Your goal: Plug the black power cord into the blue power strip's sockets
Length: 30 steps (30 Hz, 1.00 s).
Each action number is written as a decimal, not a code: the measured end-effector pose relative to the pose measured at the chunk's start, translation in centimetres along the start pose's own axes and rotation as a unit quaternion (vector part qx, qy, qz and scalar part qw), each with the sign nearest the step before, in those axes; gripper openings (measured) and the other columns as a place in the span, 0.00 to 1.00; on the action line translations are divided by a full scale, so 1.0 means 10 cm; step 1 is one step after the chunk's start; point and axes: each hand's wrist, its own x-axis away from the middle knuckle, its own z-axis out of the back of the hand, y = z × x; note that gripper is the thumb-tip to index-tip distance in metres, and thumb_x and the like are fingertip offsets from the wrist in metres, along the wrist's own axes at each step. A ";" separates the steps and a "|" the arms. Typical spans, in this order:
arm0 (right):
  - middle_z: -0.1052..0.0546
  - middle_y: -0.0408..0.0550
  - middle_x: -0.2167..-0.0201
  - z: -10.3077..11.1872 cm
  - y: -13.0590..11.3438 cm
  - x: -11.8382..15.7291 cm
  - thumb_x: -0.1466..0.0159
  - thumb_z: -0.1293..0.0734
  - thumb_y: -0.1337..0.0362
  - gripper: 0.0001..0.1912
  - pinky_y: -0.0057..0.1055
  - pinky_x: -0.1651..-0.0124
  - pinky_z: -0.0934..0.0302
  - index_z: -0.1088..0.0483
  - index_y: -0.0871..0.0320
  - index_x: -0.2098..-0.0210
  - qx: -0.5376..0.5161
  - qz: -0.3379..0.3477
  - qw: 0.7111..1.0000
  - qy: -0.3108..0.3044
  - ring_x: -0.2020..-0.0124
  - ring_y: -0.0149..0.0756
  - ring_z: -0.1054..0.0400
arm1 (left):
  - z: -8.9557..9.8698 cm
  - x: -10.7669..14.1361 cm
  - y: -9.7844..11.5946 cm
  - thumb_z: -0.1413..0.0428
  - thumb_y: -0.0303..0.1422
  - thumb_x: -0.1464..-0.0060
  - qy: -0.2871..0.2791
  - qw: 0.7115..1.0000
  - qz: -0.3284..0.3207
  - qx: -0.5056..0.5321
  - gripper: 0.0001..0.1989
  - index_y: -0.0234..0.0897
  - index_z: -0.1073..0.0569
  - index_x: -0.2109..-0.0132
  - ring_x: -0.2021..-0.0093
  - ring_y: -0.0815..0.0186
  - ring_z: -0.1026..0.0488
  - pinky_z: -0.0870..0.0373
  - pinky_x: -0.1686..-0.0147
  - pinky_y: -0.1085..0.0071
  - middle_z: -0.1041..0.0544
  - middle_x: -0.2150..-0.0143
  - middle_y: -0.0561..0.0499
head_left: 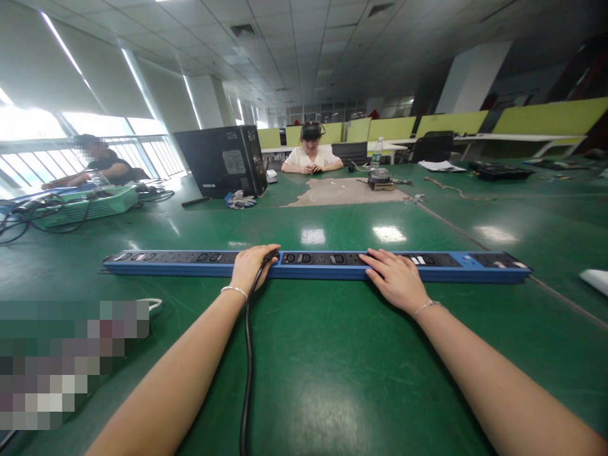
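A long blue power strip with rows of black sockets lies crosswise on the green table. My left hand is closed around the black plug of a power cord, at the strip's middle. Whether the plug is seated in a socket I cannot tell. From it the black cord runs down past my left wrist toward the near edge. My right hand rests with fingers spread on the strip, right of its middle, holding nothing.
At the back left stand a black computer case, a pair of gloves and a green basket with cables. A person sits across the table, another at far left. A blurred-out object lies at near left.
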 end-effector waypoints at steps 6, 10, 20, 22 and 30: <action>0.34 0.41 0.42 0.03 -0.04 0.00 0.34 0.47 0.54 0.20 0.46 0.43 0.50 0.37 0.43 0.45 -0.004 -0.010 1.000 -0.002 0.42 0.40 0.42 | -0.02 0.01 0.05 0.52 0.38 0.43 -0.011 1.000 -0.016 -0.009 0.16 0.47 0.31 0.49 0.51 0.63 0.29 0.36 0.49 0.65 0.25 0.51 0.52; 0.34 0.41 0.43 0.04 -0.03 0.00 0.34 0.46 0.55 0.20 0.45 0.43 0.50 0.36 0.44 0.45 -0.003 -0.008 1.000 0.002 0.42 0.40 0.42 | -0.08 0.04 0.00 0.52 0.37 0.43 0.033 0.998 -0.015 0.058 0.15 0.43 0.30 0.50 0.52 0.64 0.29 0.36 0.48 0.66 0.25 0.51 0.51; 0.34 0.41 0.43 0.02 -0.03 0.00 0.35 0.46 0.55 0.20 0.46 0.44 0.50 0.37 0.42 0.45 -0.008 -0.005 1.000 0.006 0.42 0.40 0.42 | -0.09 -0.18 0.64 0.50 0.37 0.44 0.013 0.992 -0.011 0.124 0.17 0.45 0.31 0.48 0.52 0.62 0.29 0.34 0.50 0.66 0.24 0.52 0.51; 0.34 0.41 0.43 0.02 -0.03 0.00 0.35 0.46 0.55 0.20 0.46 0.43 0.50 0.37 0.42 0.45 -0.009 -0.006 1.000 0.005 0.42 0.40 0.42 | -0.20 -0.25 0.84 0.50 0.38 0.44 -0.019 0.995 -0.027 0.094 0.17 0.46 0.30 0.48 0.53 0.61 0.28 0.33 0.52 0.65 0.23 0.54 0.51; 0.35 0.40 0.42 0.06 -0.06 0.00 0.34 0.46 0.55 0.20 0.45 0.43 0.51 0.37 0.43 0.45 -0.021 -0.009 1.000 -0.004 0.41 0.39 0.43 | -0.30 -0.38 1.06 0.52 0.39 0.43 -0.062 0.998 -0.021 -0.009 0.16 0.48 0.31 0.48 0.56 0.57 0.27 0.33 0.58 0.64 0.22 0.56 0.48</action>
